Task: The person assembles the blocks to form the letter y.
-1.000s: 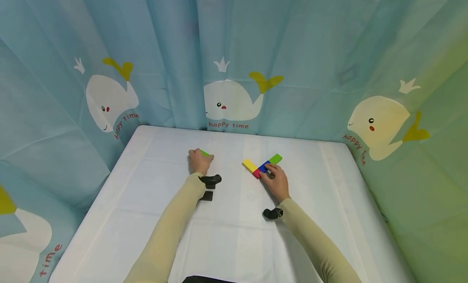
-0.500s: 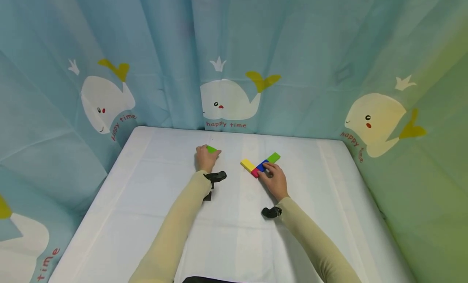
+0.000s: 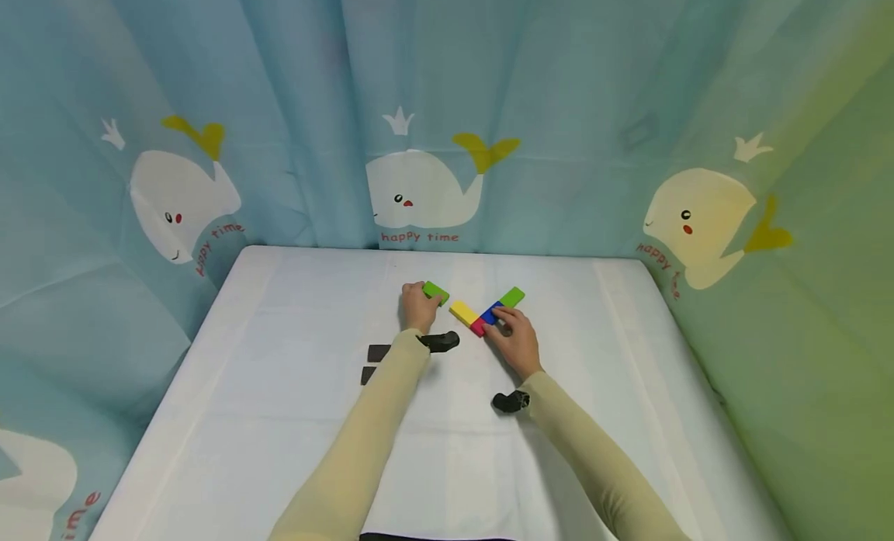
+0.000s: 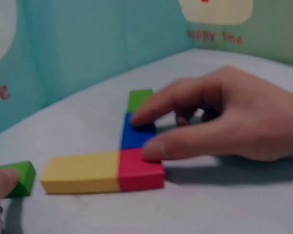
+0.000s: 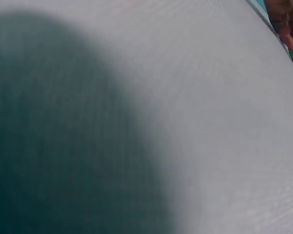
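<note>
My left hand [image 3: 419, 311] pinches one loose green block [image 3: 436, 292], just beside the yellow block [image 3: 463, 313]. My right hand [image 3: 515, 341] rests curled fingers on the blue block [image 3: 491, 312] and thumb against the red block [image 3: 478, 327]; I cannot tell whether it grips. I count five blocks: two green, the far green block [image 3: 512, 296] included, and one each of yellow, red, blue. Four form an L on the white table [image 3: 279, 417]. Two dark patches [image 3: 378, 352] lie behind my left wrist. The right wrist view is blurred.
</note>
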The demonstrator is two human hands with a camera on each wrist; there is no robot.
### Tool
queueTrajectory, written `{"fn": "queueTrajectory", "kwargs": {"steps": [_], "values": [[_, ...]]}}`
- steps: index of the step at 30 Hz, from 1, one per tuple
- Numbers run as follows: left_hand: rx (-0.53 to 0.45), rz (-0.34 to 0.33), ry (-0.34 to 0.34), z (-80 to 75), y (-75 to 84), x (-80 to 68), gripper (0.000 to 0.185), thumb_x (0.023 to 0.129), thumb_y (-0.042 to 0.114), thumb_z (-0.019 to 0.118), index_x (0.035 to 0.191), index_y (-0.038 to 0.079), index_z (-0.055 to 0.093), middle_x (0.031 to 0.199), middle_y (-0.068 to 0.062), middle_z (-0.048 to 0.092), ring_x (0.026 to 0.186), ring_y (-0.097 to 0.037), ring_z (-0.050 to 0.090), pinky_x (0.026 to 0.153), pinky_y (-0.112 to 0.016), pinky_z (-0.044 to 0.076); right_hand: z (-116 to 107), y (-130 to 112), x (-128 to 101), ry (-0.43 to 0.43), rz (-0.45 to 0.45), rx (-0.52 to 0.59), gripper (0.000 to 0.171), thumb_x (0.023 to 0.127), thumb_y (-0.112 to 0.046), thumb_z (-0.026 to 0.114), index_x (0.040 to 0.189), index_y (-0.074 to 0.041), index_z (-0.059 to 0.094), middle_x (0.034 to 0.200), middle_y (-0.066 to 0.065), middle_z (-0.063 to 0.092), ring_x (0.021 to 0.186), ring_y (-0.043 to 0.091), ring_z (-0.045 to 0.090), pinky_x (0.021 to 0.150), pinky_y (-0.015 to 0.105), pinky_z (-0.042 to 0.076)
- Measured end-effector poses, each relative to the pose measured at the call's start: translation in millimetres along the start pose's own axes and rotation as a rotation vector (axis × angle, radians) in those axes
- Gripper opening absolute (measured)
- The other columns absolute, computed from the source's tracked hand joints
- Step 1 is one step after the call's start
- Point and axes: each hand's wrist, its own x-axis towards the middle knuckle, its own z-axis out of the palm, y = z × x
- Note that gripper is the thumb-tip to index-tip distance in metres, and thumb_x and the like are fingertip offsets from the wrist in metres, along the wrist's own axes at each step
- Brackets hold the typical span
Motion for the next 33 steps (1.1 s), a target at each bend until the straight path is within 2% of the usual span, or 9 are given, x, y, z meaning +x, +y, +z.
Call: {"fn": "queueTrajectory", "kwargs": {"steps": [5,7,12,14,19,26,33], "values": [[-0.019,-0.034,-0.011,6.1,2.3,-5.2,0.043,0.088,0.007,0.072,0.127,-0.006,0.06,0.121,-0.019,0.053,0.112,-0.03,0.054,0.094,-0.037,0.049,-1.0,-0.6,0.1,-0.004,-0.001,-0.014,0.047,0.09,-0.031,0.072,0.127,-0.005,0.065,0.134,0.011,0.055,0.11,0.028,0.056,0.095,0.044,0.045],[0.0,-0.009,0.013,6.6,2.1,-6.5,0.04,0.086,0.007,0.074,0.122,-0.006,0.063,0.115,-0.017,0.054,0.107,-0.028,0.055,0.089,-0.033,0.051,-0.3,-1.3,0.1,0.002,-0.006,-0.013,0.046,0.089,-0.031,0.073,0.127,-0.005,0.065,0.133,0.011,0.056,0.112,0.028,0.055,0.096,0.044,0.045],[0.055,-0.009,-0.003,5.1,4.5,-6.5,0.042,0.085,0.009,0.076,0.122,-0.005,0.063,0.115,-0.017,0.055,0.106,-0.027,0.056,0.089,-0.033,0.051,-0.2,-1.6,-0.1,0.01,-0.023,-0.014,0.046,0.089,-0.03,0.073,0.126,-0.003,0.066,0.132,0.013,0.057,0.112,0.029,0.056,0.096,0.044,0.045],[0.065,-0.032,-0.036,3.1,6.7,-6.6,0.045,0.087,0.011,0.075,0.126,-0.004,0.061,0.119,-0.018,0.055,0.11,-0.028,0.055,0.093,-0.036,0.05,-0.3,-0.9,0.1,0.017,-0.032,-0.016,0.045,0.089,-0.029,0.074,0.125,-0.003,0.066,0.131,0.013,0.057,0.11,0.029,0.056,0.095,0.044,0.045],[0.088,-0.02,-0.045,3.4,6.6,-7.2,0.046,0.087,0.012,0.075,0.127,-0.004,0.06,0.118,-0.018,0.055,0.107,-0.028,0.056,0.091,-0.036,0.051,-0.6,0.4,0.1,0.031,-0.044,-0.016,0.045,0.089,-0.029,0.073,0.124,-0.002,0.066,0.129,0.014,0.058,0.106,0.028,0.057,0.092,0.044,0.047],[0.132,-0.016,-0.069,5.4,2.9,-5.6,0.047,0.088,0.015,0.074,0.129,-0.002,0.06,0.118,-0.016,0.055,0.106,-0.026,0.055,0.09,-0.035,0.051,-1.3,-2.2,-0.7,0.02,-0.025,-0.01,0.046,0.089,-0.029,0.074,0.125,-0.002,0.066,0.131,0.014,0.057,0.114,0.031,0.054,0.098,0.046,0.044],[0.111,-0.014,-0.086,3.0,6.1,-8.6,0.046,0.089,0.013,0.073,0.13,-0.003,0.059,0.119,-0.017,0.054,0.107,-0.026,0.055,0.092,-0.035,0.05,-1.2,-2.4,-0.8,0.019,-0.025,-0.012,0.046,0.089,-0.029,0.074,0.126,-0.002,0.065,0.132,0.013,0.057,0.108,0.029,0.056,0.095,0.045,0.045]]}}
